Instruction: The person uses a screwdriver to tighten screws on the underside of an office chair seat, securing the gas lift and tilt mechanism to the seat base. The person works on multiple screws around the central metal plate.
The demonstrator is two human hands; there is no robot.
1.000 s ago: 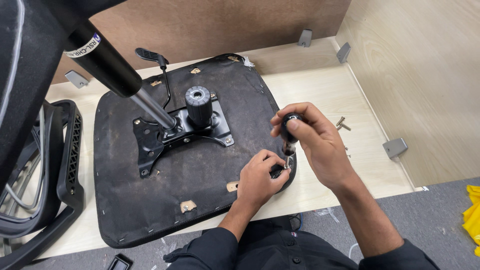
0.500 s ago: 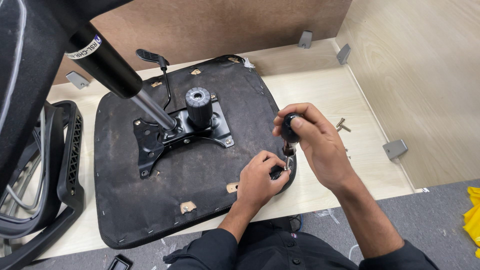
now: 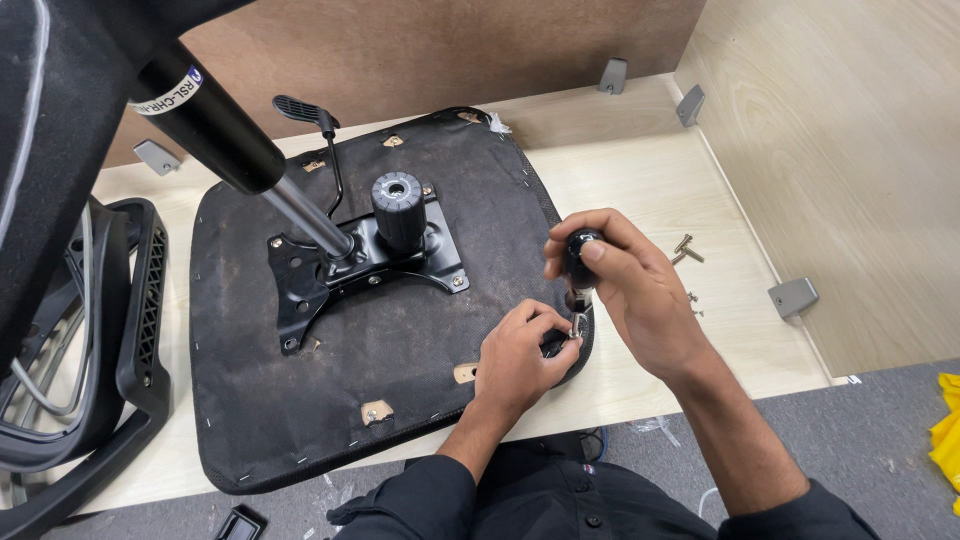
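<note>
Both hands meet at the seat's near right edge; the right hand is wrapped round a black screwdriver held upright, tip down at the rim; the left hand pinches a small metal fitting under that tip, steadying it. Judging by this, a fastener is being driven; the tool must stay plumb and pressed. The upturned seat, with its black plate and gas cylinder, lies on a pale wooden bench; spare screws sit right; grey floor below.
</note>
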